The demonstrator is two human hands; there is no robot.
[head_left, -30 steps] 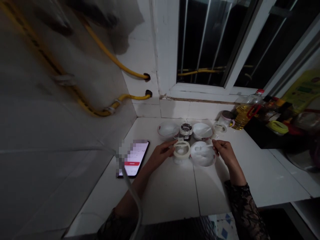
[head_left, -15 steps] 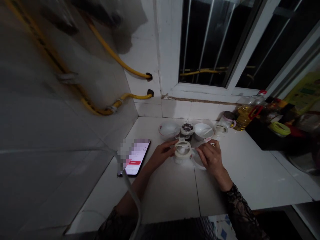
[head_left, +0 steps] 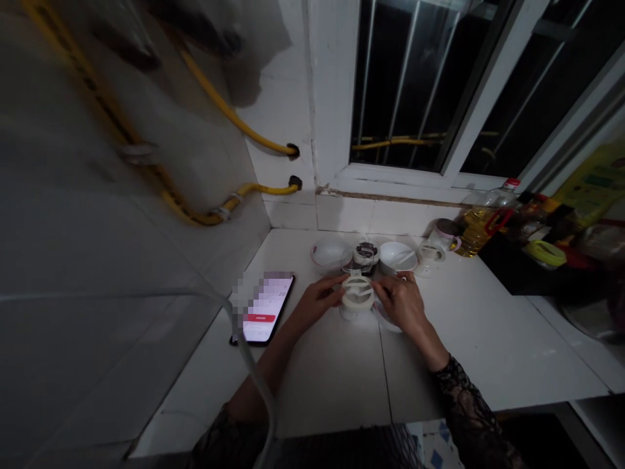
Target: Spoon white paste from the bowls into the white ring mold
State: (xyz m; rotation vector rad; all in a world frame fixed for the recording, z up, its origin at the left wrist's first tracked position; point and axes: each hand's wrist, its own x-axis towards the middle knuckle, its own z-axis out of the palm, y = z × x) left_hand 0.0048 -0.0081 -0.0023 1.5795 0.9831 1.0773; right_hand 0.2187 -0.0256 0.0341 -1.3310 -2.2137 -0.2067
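Observation:
A small seasoning jar with a pale rim stands on the white counter in front of me. My left hand grips its left side, thumb and fingers at the rim. My right hand pinches a small white spoon that reaches across the jar's opening; whether its tip touches the contents I cannot tell. Partly hidden under my right hand lies a clear, rounded piece. Just behind the jar stands another jar with dark contents, between a whitish bowl and a white bowl with a spoon in it.
A lit phone lies at the left, with a pale cable hanging in front of it. To the back right are another pale-rimmed jar, a lidded cup, an oil bottle and a yellow-green lid.
My right hand has moved left, closer to the jar, bringing the spoon farther over its opening. The left hand keeps its grip on the jar.

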